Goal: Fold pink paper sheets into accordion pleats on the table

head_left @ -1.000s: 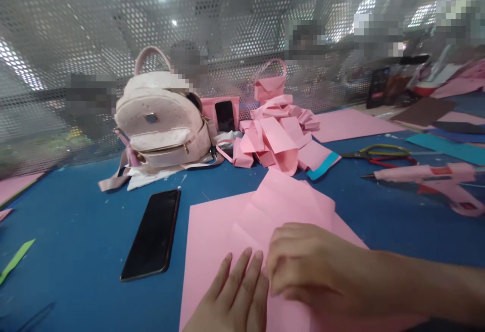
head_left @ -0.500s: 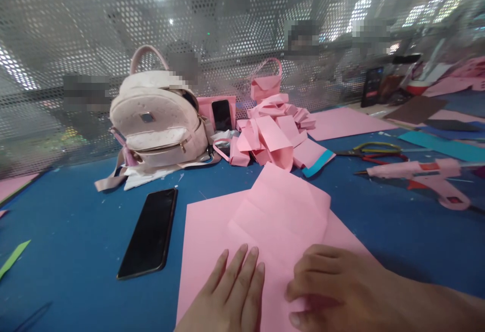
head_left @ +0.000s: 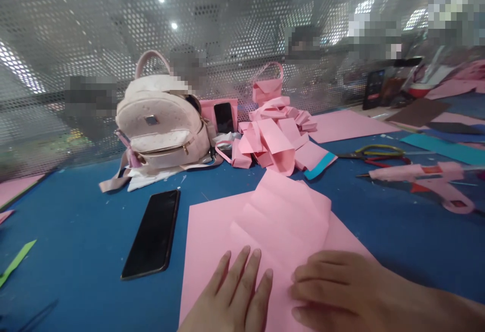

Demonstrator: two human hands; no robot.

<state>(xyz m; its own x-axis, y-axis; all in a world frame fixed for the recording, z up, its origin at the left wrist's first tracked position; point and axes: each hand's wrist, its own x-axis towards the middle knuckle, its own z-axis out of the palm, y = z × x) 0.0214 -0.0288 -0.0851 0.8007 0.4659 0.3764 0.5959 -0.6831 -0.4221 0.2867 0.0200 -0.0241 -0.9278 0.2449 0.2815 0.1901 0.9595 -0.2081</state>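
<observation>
A large pink paper sheet [head_left: 212,231] lies on the blue table [head_left: 87,231] in front of me, with a creased, folded pink piece [head_left: 288,216] on top of it. My left hand [head_left: 235,296] rests flat on the paper at the bottom edge, fingers stretched out and together. My right hand [head_left: 333,291] presses down on the folded piece just to its right, fingers extended flat and thumb tucked under.
A black phone [head_left: 153,233] lies left of the paper. Behind stand a pale pink backpack [head_left: 162,125], a heap of pink paper strips [head_left: 276,137] and a perforated metal screen [head_left: 113,34]. Scissors [head_left: 373,152] and a pink glue gun [head_left: 428,180] lie at right.
My right hand slid down and to the right along the folded paper, from on top of the fold to its lower edge. My left hand stayed flat in place.
</observation>
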